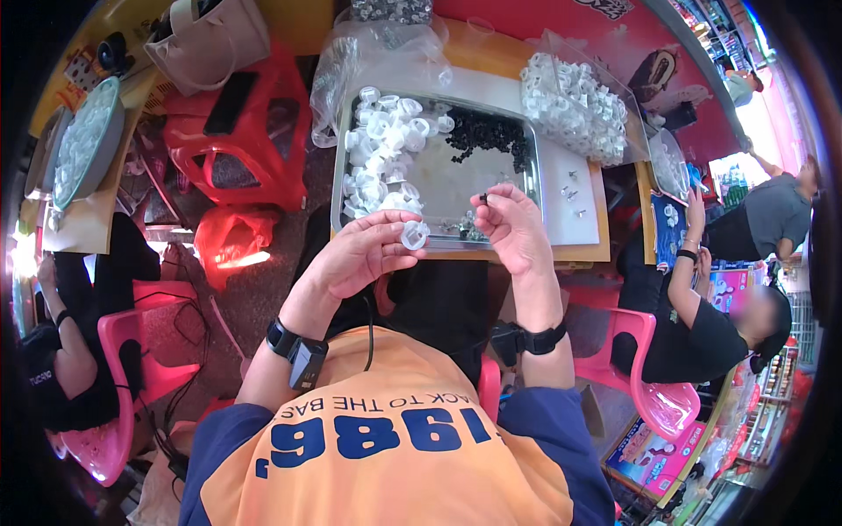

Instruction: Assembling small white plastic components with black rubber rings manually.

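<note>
Translucent plastic is showing at the left hand (373, 248), whose thumb and fingers are gripping a small round cap (414, 235) by its side, near the tray's (452, 180) near edge. The right hand (517, 228) is pinching a tiny black piece (483, 200) between thumb and fingertip, a little higher and well apart from the cap. In the metal tray, white caps (386, 145) are lying heaped at the left, black pieces (487, 136) are filling the far right, and shiny bits (469, 228) are sitting at the near side; the tray is resting on the tabletop (574, 253). The black piece is probably running the greater risk: a slackening pinch could be dropping it among the shiny bits. The cap, being smooth, could be rolling over the near edge if the left hand is relaxing.
</note>
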Tool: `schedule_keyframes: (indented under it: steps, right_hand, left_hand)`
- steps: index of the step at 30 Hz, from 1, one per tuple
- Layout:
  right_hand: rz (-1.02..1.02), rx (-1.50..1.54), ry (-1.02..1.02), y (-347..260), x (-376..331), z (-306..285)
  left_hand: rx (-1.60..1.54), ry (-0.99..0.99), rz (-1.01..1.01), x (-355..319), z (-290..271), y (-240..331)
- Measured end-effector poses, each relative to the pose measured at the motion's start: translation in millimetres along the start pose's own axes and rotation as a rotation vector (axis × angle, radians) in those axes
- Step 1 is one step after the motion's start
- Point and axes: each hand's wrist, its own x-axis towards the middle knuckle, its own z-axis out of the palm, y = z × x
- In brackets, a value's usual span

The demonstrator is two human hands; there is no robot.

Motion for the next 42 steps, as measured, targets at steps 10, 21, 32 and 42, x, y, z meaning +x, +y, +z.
schedule_keyframes:
  steps: [10, 21, 32, 42]
  right_hand:
    - [-0.079, 0.152, -0.023, 15, -31, 23]
    - [-0.12, 0.218, -0.108, 20, -43, 26]
    - [-0.166, 0.175, -0.08, 19, -49, 35]
    - [-0.17, 0.317, -0.051, 24, -53, 35]
  left_hand:
    - [-0.012, 0.008, 0.017, -3, 2, -2]
    - [0.033, -0.107, -0.041, -2, 11, 10]
    - [-0.022, -0.131, -0.039, -3, 8, 3]
    - [-0.012, -0.138, -0.028, -2, 5, -1]
